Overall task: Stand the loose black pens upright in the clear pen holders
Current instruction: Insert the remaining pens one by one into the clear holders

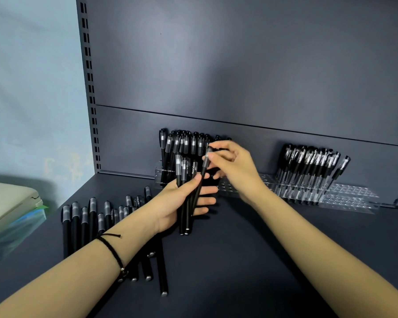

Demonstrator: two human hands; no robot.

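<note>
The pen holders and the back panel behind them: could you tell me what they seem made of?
Pen holders: clear glossy plastic, probably acrylic; see-through with glinting edges. Back panel: likely painted sheet metal, matte dark grey, judging by its flat seam and the slotted upright beside it.

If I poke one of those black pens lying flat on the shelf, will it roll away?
Probably a little: the loose pens look round and smooth, and the shelf is flat. They look stiff and likely light, since the left hand holds several at once.
</note>
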